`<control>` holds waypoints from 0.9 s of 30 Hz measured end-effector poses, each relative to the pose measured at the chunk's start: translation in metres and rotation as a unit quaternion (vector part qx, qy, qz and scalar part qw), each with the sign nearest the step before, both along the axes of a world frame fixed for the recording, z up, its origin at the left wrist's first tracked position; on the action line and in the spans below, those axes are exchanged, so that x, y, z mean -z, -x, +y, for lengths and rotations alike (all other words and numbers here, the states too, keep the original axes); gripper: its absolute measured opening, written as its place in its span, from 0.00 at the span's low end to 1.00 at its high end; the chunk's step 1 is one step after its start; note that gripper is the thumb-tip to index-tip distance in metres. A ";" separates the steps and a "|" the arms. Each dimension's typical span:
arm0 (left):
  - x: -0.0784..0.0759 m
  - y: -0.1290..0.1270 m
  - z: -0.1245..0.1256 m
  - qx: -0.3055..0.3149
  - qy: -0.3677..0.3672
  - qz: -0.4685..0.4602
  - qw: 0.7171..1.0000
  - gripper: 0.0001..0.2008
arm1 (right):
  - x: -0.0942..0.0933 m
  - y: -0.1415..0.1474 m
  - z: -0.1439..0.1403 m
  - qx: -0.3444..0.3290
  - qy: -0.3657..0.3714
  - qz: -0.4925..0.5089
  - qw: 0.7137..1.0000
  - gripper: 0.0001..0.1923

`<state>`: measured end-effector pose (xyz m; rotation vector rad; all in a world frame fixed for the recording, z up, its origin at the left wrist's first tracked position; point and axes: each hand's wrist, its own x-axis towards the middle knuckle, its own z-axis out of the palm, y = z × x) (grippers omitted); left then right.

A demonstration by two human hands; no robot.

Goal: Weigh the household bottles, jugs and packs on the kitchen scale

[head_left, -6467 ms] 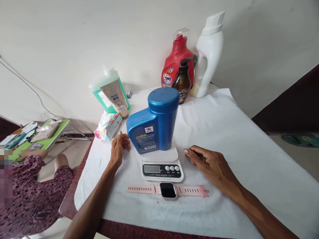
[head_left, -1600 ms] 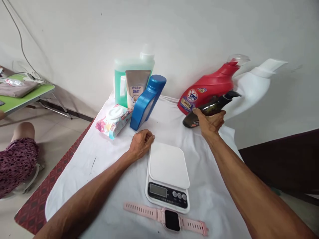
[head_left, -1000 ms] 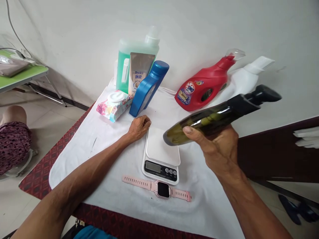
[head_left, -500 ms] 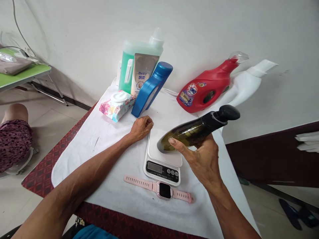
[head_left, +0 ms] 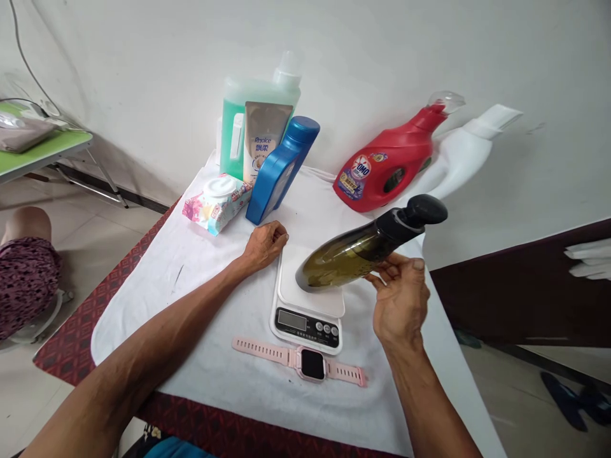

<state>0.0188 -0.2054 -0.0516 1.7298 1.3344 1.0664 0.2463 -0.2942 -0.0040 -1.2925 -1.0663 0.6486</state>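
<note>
Cloth point(head_left: 200, 280) covers the table almost to its edges, leaving a strip of red patterned top bare along the near and left sides. Bare cloth lies open to the left of the scale point(head_left: 308, 305), and a narrower stretch to its right, before the table's right edge. A pink watch point(head_left: 300, 361) lies flat just in front of the scale.

The right hand point(head_left: 400, 299) grips a dark pump bottle point(head_left: 367, 245) with fingers wrapped under its upper body, near the black pump. The bottle appears tilted far to the right, its base low over the scale's white plate (whether it touches, I cannot tell). The glassy olive-brown body shines.

The left hand point(head_left: 264, 243) rests on the cloth, fingers curled shut on nothing, touching the scale's far left corner.

Behind stand a blue bottle point(head_left: 279, 172), a green jug point(head_left: 238, 127), a wipes pack point(head_left: 214, 203), a red bottle point(head_left: 386, 168) and a white bottle point(head_left: 461, 156).
</note>
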 end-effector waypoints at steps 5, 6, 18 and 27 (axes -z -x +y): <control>0.000 -0.001 0.001 0.002 0.004 0.005 1.000 0.04 | 0.045 -0.016 0.002 0.066 0.057 0.071 0.994 0.32; 0.000 -0.001 0.001 0.002 0.003 0.008 1.000 0.04 | 0.050 -0.017 0.001 0.081 0.054 0.081 0.992 0.33; 0.002 -0.001 0.002 0.011 -0.005 -0.004 1.000 0.04 | 0.059 -0.022 0.001 0.066 0.053 0.073 0.994 0.31; 0.002 -0.001 0.002 0.010 -0.001 -0.001 1.000 0.05 | 0.057 -0.021 0.000 0.061 0.062 0.058 0.995 0.32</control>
